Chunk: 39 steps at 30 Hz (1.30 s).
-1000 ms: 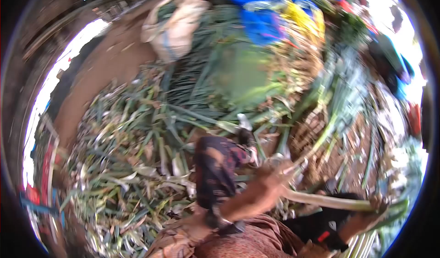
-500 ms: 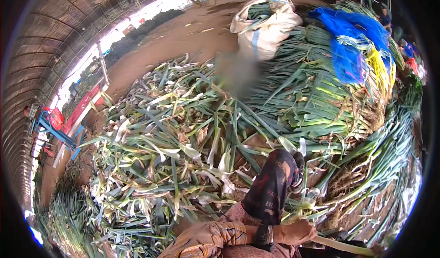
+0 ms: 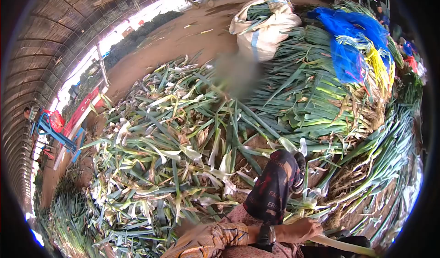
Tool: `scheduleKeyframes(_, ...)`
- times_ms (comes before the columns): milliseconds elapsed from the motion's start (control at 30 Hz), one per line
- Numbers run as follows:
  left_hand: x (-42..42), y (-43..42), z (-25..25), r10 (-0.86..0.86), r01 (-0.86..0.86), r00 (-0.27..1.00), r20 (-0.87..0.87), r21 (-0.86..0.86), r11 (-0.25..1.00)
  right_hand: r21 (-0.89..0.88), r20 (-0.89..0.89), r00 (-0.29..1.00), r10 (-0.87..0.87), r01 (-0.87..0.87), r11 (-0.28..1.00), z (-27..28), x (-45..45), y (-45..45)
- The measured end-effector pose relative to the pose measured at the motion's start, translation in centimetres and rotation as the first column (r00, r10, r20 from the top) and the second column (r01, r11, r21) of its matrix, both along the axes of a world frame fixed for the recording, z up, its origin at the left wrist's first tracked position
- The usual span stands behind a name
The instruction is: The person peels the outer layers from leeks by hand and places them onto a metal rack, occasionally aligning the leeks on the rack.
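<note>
My left hand (image 3: 303,230), with a dark watch on its wrist, is low in the view, right of centre. Its fingers are closed round one end of a pale leek stalk (image 3: 341,245), which slants down to the right. My right hand is out of sight beyond the bottom edge. Just above my left hand is my bent knee in dark patterned cloth (image 3: 270,189). Loose leek leaves and trimmings (image 3: 156,152) lie heaped to the left. Leeks with roots (image 3: 366,166) are spread on the ground to the right.
Stacked leeks (image 3: 302,88) lie ahead, with blue netting (image 3: 353,33) and yellow strands (image 3: 382,65) on them. A white sack of leeks (image 3: 263,29) stands behind. At the far left are a blue frame (image 3: 57,134) and a red board (image 3: 82,109).
The view has swung left since a second ago, and my right hand has dropped out of it. My left hand still grips the stalk, now near the bottom edge.
</note>
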<state>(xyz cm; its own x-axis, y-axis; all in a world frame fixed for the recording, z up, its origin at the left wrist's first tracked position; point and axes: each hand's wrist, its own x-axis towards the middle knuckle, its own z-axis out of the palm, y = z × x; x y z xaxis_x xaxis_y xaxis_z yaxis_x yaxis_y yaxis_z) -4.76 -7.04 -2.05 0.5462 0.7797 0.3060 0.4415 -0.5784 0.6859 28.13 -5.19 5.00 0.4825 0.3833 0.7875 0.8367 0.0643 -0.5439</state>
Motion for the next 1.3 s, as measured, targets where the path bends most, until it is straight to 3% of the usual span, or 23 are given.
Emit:
scheduleKeyframes(67, 0.1, -0.1, 0.0, -0.002, 0.002, 1.000, 0.015, 0.046, 0.999, 0.015, -0.025, 1.000, 0.009, -0.009, 1.000, -0.1, 0.4, -0.4)
scheduleKeyframes(167, -1.0, 0.0, 1.3, -0.062, 0.095, 0.983, 0.173, -0.189, 0.977, 0.044, -0.075, 0.997, 0.036, -0.032, 0.999, -0.3, 1.3, -1.0)
scheduleKeyframes(267, -0.7, -0.2, 0.8, -0.118, 0.141, 0.987, 0.110, -0.237, 0.961, 0.074, -0.115, 0.991, 0.072, -0.064, 0.995, -0.1, 1.2, -1.6)
scheduleKeyframes(367, 0.0, -0.5, 0.3, -0.096, 0.105, 0.994, 0.045, -0.294, 0.950, -0.037, 0.017, 1.000, -0.002, 0.003, 0.999, 2.4, -2.7, -1.7)
scheduleKeyframes(400, -0.1, -0.4, 0.6, -0.096, 0.097, 0.995, 0.020, -0.361, 0.928, 0.171, -0.290, 0.892, 0.347, -0.309, 0.936, 1.2, -1.5, -1.8)
scheduleKeyframes(433, -0.1, -0.4, 0.9, -0.095, 0.085, 0.995, -0.004, -0.426, 0.901, 0.690, -0.472, 0.327, 0.819, -0.441, 0.574, 3.7, -4.2, -1.3)
scheduleKeyframes(500, -0.2, -0.3, 0.3, -0.121, 0.116, 0.993, 0.014, -0.405, 0.907, 0.807, -0.454, 0.108, 0.884, -0.371, 0.460, 5.5, -6.3, -1.3)
scheduleKeyframes(567, -0.2, -0.4, -1.0, -0.143, 0.127, 0.990, -0.015, -0.375, 0.918, 0.879, -0.280, -0.205, 0.938, -0.447, 0.165, 5.6, -5.8, -1.3)
scheduleKeyframes(600, -0.7, -0.5, -1.2, -0.110, 0.222, 0.959, 0.261, -0.450, 0.865, 0.894, -0.190, -0.357, 0.915, -0.447, 0.012, 5.5, -5.6, -1.4)
scheduleKeyframes(700, -0.6, -0.8, -0.7, -0.213, 0.292, 0.955, 0.206, -0.532, 0.795, 0.838, -0.116, -0.361, 0.925, -0.535, -0.103, 4.6, -3.9, -1.0)
scheduleKeyframes(733, -0.4, -0.1, 0.1, -0.298, 0.238, 0.954, 0.020, -0.653, 0.719, 0.844, -0.166, -0.190, 0.968, -0.534, 0.040, 4.1, -3.3, -1.4)
scheduleKeyframes(767, -0.4, 0.0, 0.7, -0.244, 0.232, 0.967, 0.071, -0.640, 0.732, 0.872, -0.165, -0.202, 0.966, -0.487, 0.047, 4.4, -4.0, -1.4)
scheduleKeyframes(800, 0.0, -0.1, -2.6, -0.205, 0.234, 0.972, 0.117, -0.592, 0.771, 0.870, -0.208, -0.229, 0.951, -0.488, 0.073, 4.1, -3.7, -1.6)
scheduleKeyframes(867, -1.1, 1.1, -0.4, -0.046, 0.022, 0.998, -0.033, -0.517, 0.856, 0.814, -0.268, -0.238, 0.934, -0.575, 0.087, 4.3, -4.0, -1.5)
scheduleKeyframes(900, -1.4, 1.4, 0.1, 0.091, -0.054, 0.994, 0.065, -0.438, 0.897, 0.791, -0.323, -0.216, 0.921, -0.595, 0.138, 5.1, -4.8, -1.1)
scheduleKeyframes(967, -2.4, 2.6, 0.8, 0.228, -0.194, 0.974, -0.011, -0.568, 0.800, 0.752, -0.548, 0.096, 0.831, -0.378, 0.540, 7.0, -7.2, -0.5)
scheduleKeyframes(1033, -2.8, 3.2, 0.0, 0.515, -0.037, 0.732, 0.445, -0.729, 0.684, 0.790, -0.531, 0.066, 0.845, -0.321, 0.522, 6.0, -5.8, -1.0)
scheduleKeyframes(1100, -4.7, 3.7, 0.9, 0.660, -0.115, 0.592, 0.463, -0.762, 0.637, 0.786, -0.551, 0.090, 0.830, -0.278, 0.552, 4.8, -4.4, -1.3)
scheduleKeyframes(1167, -6.5, 4.5, 2.0, 0.743, -0.037, 0.430, 0.513, -0.812, 0.582, 0.791, -0.578, 0.089, 0.811, -0.182, 0.584, 4.4, -3.5, -0.8)
scheduleKeyframes(1200, -7.4, 4.7, 2.8, 0.789, -0.209, 0.429, 0.440, -0.801, 0.561, 0.782, -0.604, 0.098, 0.791, -0.123, 0.611, 4.2, -3.2, -1.2)
scheduleKeyframes(1233, -8.9, 5.1, 2.3, 0.759, -0.220, 0.406, 0.509, -0.752, 0.621, 0.835, -0.543, 0.012, 0.839, -0.095, 0.542, 4.8, -3.0, -1.0)
scheduleKeyframes(1267, -9.5, 5.7, 2.5, 0.765, -0.178, 0.319, 0.560, -0.757, 0.628, 0.762, -0.625, 0.126, 0.771, -0.114, 0.637, 5.4, -2.6, -1.3)
scheduleKeyframes(1300, -9.8, 5.9, 3.0, 0.757, -0.176, 0.343, 0.556, -0.754, 0.633, 0.789, -0.568, 0.204, 0.798, -0.140, 0.598, 5.7, -1.6, -1.1)
